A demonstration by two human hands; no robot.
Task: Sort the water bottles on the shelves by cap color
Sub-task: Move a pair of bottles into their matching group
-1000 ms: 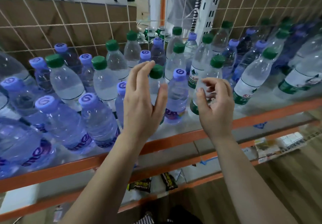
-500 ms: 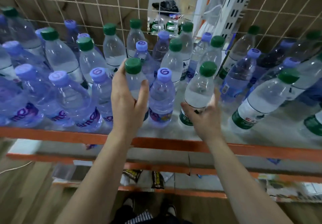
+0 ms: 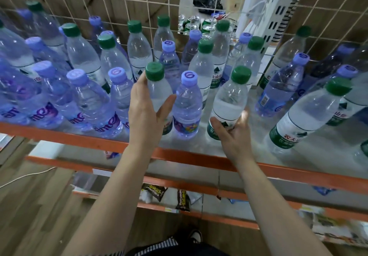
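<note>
Several water bottles with green or purple caps stand mixed on the orange-edged shelf point(image 3: 199, 159). My left hand point(image 3: 146, 114) grips a green-capped bottle point(image 3: 157, 84) near the front, thumb on its right side. My right hand point(image 3: 232, 136) holds the lower label of another green-capped bottle point(image 3: 231, 96), fingers curled round its base. Between the two stands a purple-capped bottle point(image 3: 187, 102). Purple-capped bottles point(image 3: 95, 104) crowd the left front.
A wire grid with brown panels point(image 3: 127, 2) backs the shelf. More green-capped bottles point(image 3: 310, 114) lean at the right. Lower shelves point(image 3: 199, 188) hold dark snack packets point(image 3: 153, 192). A white upright post point(image 3: 278, 8) rises at the back right. Wooden floor lies below.
Both hands reached from mid-air to the bottles: the left closed around one green-capped bottle, the right took the base of the other. The camera shifted left and closer.
</note>
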